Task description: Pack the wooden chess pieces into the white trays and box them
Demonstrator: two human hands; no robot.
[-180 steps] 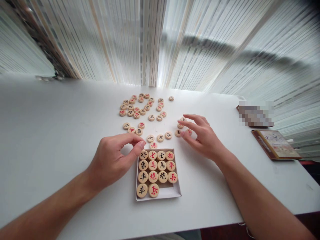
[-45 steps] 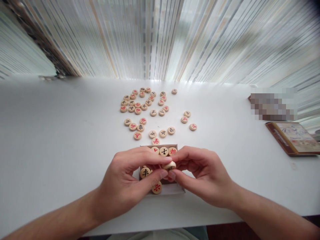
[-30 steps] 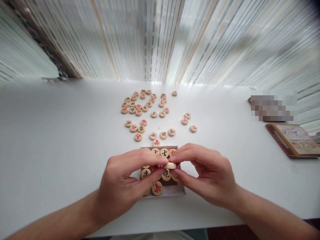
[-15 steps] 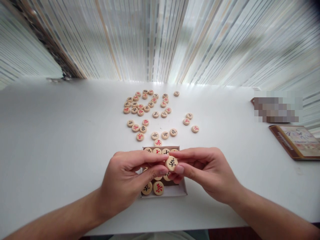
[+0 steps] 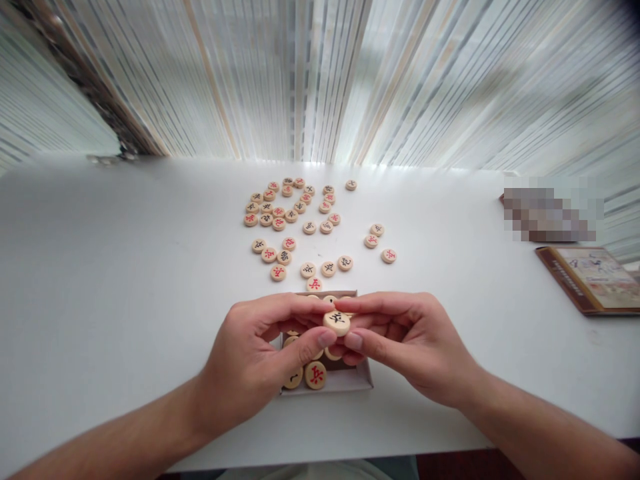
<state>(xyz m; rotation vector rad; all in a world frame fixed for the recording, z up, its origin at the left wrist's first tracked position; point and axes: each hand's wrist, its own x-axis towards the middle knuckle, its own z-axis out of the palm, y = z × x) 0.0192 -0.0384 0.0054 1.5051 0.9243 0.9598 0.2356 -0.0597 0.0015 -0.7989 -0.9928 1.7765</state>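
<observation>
Between the fingertips of both hands is a round wooden Chinese chess piece (image 5: pixel 337 321) with a black character facing up. My left hand (image 5: pixel 270 343) pinches it from the left, and my right hand (image 5: pixel 400 333) grips its right side with thumb and fingers. Directly beneath lies a shallow cardboard box (image 5: pixel 356 380) that holds several more pieces, among them one with a red character (image 5: pixel 315 375). My hands hide much of the box and the pieces in it.
Beyond the box, several loose chess pieces (image 5: pixel 279 223) with red or black characters lie scattered on the white table (image 5: pixel 125 267). A brown picture-covered box or booklet (image 5: pixel 590 280) lies at the right, below a blurred-out patch. A striped curtain (image 5: pixel 320 80) hangs behind the table.
The held piece has tilted, so its face points more upward and its rim shows, and it has shifted slightly left. Both hands keep nearly the same place.
</observation>
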